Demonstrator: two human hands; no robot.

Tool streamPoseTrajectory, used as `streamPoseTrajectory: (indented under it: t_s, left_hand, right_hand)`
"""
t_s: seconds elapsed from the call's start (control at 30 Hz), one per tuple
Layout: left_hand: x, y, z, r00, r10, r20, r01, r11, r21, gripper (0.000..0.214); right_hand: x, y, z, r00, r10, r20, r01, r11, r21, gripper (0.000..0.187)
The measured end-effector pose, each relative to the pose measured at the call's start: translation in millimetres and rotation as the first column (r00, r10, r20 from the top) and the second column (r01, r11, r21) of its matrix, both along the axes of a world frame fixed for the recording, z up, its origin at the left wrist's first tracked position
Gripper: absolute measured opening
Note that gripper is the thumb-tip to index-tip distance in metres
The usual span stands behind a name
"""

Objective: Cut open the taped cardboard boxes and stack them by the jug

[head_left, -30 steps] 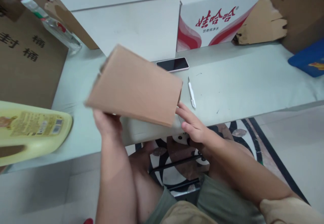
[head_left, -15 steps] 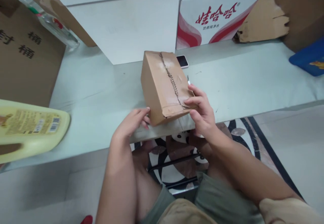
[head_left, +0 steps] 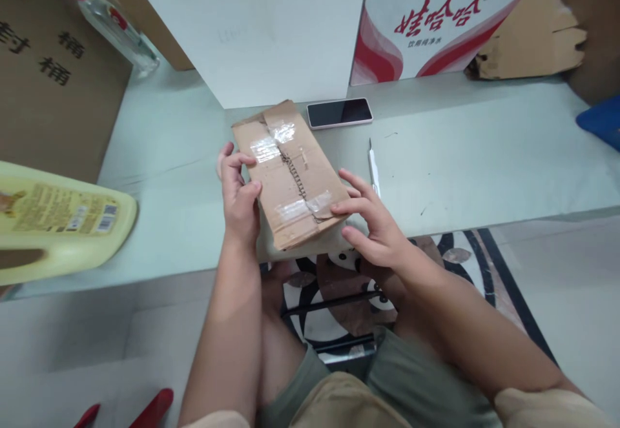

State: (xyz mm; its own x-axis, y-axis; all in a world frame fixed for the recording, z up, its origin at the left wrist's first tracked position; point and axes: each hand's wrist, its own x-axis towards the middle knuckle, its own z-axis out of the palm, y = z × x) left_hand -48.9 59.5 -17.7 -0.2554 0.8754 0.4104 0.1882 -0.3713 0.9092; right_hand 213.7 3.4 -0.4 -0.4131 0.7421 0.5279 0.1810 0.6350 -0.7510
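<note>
A small brown cardboard box (head_left: 290,163), with strips of clear tape and a slit seam across its upper face, is held over the front of the bench. On its left edge my left hand (head_left: 239,195) is closed, thumb and a finger over the taped face. My right hand (head_left: 371,221) grips the near right corner, a fingertip on the face and the thumb by the edge. Just right of the box lies a white pen-shaped craft knife (head_left: 373,166), blade pointing away. A phone (head_left: 340,113) with a dark screen rests behind the box.
Along the back stand a large white box (head_left: 271,40) and a white carton with red lettering (head_left: 436,34). At left are a yellow jug (head_left: 68,221), a clear bottle (head_left: 113,24) and a big brown carton (head_left: 53,105). Torn cardboard (head_left: 533,40) and a blue object (head_left: 600,121) are at right.
The box has been turned over so another face, with tape strips, is up. My left hand has moved up from the lower corner to grip its left side. The phone and knife show more fully.
</note>
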Motion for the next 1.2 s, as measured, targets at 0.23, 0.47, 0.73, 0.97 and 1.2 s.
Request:
streamPoseTrajectory:
  t_s: [0.23, 0.47, 0.73, 0.97, 1.2]
  left_hand:
    - [-3, 4, -6.0, 0.998, -0.061, 0.021, 0.062, 0.997, -0.045, 0.034]
    - [2, -2, -1.0, 0.994, -0.085, 0.073, 0.085, 0.996, 0.005, 0.037]
    - [5, -3, 0.7, 0.991, -0.11, 0.082, 0.111, 0.994, -0.012, 0.037]
    - [3, -2, -0.4, 0.99, -0.119, 0.077, 0.121, 0.992, -0.017, 0.036]
    - [10, -4, 4.9, 0.997, -0.043, 0.057, 0.045, 0.999, -0.025, 0.03]
  right_hand:
    - [-6, -2, 2.1, 0.994, -0.111, -0.007, 0.111, 0.99, 0.086, 0.025]
    - [18, 18, -10.9, 0.744, -0.597, 0.299, 0.635, 0.771, -0.039, 0.032]
    - [24, 31, -10.2, 0.5, -0.378, 0.779, 0.698, 0.708, -0.104, 0.042]
    - [23, 28, -6.0, 0.689, -0.484, 0.54, 0.663, 0.722, -0.199, 0.04]
    - [29, 14, 11.4, 0.692, -0.658, 0.298, 0.694, 0.719, -0.024, 0.016]
